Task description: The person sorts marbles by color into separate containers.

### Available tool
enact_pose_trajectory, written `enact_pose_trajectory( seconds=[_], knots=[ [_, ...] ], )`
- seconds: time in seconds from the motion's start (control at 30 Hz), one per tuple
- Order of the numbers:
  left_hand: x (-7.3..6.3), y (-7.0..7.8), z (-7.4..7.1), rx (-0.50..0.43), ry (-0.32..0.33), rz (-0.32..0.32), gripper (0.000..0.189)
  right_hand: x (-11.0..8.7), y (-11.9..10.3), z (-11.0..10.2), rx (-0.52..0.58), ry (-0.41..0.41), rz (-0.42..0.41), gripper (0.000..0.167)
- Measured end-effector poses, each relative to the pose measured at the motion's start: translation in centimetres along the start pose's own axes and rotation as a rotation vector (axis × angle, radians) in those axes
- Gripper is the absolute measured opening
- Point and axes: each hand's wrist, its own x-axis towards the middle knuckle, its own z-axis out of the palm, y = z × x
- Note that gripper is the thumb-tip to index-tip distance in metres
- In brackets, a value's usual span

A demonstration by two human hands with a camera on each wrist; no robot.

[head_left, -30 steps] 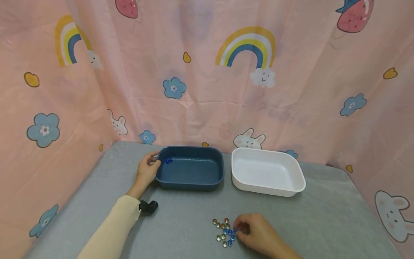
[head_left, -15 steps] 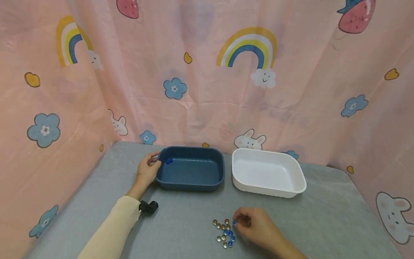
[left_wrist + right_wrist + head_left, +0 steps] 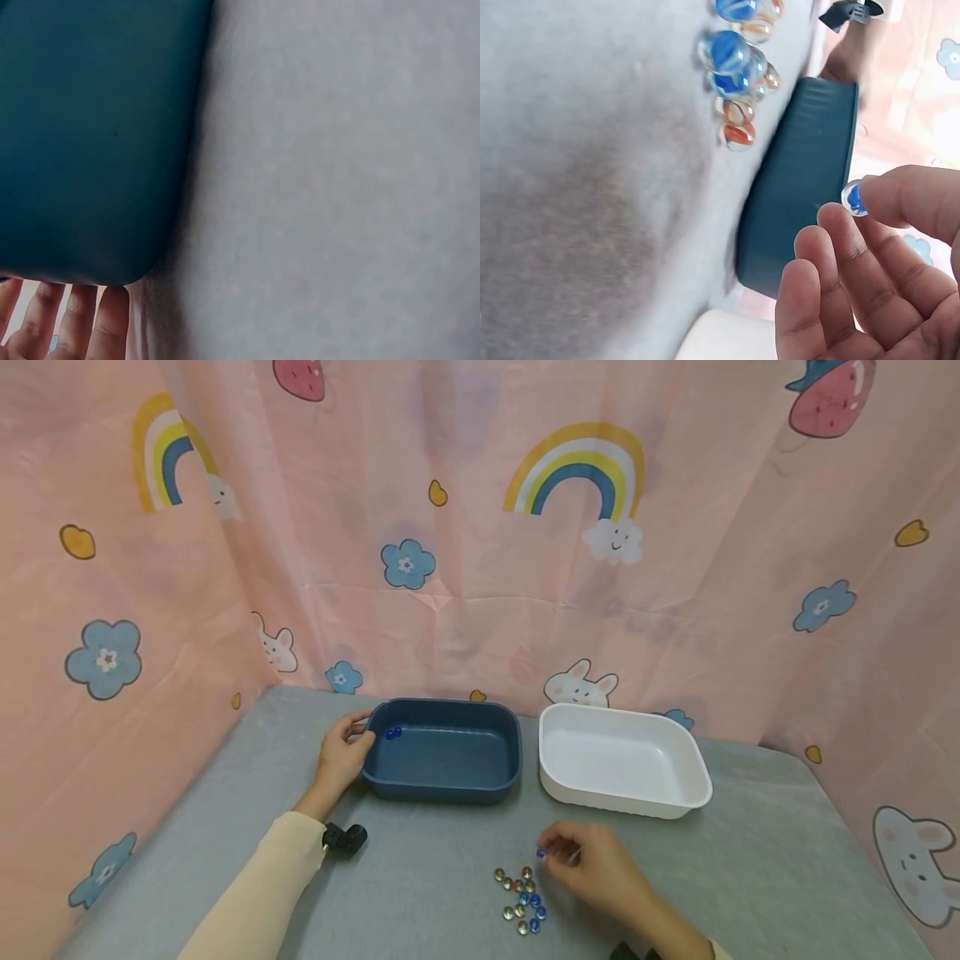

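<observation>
My right hand (image 3: pixel 596 864) pinches a clear glass marble with a blue swirl (image 3: pixel 854 198) between thumb and forefinger, raised above the grey cloth. Its other fingers are loosely bent. Just left of that hand lies a loose cluster of glass marbles, some blue (image 3: pixel 535 900), others amber or clear (image 3: pixel 508 912). My left hand (image 3: pixel 343 756) rests against the left end of a dark blue tray (image 3: pixel 450 795), its fingertips (image 3: pixel 112 311) at the outer wall. Two blue marbles (image 3: pixel 393 733) sit inside that tray near its left end.
A white tray (image 3: pixel 622 800) stands right of the blue one. Both trays are on a grey cloth-covered table (image 3: pixel 420 877). Behind them hangs a pink curtain (image 3: pixel 480 627) with printed rainbows and flowers. A black wrist-camera mount (image 3: pixel 345 841) sits on the left wrist.
My right hand has lifted a blue marble from the right side of the cluster and carried it away from me, toward the trays. The left hand stays at the blue tray.
</observation>
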Motion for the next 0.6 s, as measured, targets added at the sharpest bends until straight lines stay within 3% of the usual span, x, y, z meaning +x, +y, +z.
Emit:
enact_pose_trajectory(
  seconds=[0.6],
  knots=[
    [0.1, 0.1, -0.2, 0.016, -0.015, 0.001, 0.042, 3.2, -1.6, -0.6, 0.011, 0.129, -0.099, 0.014]
  ],
)
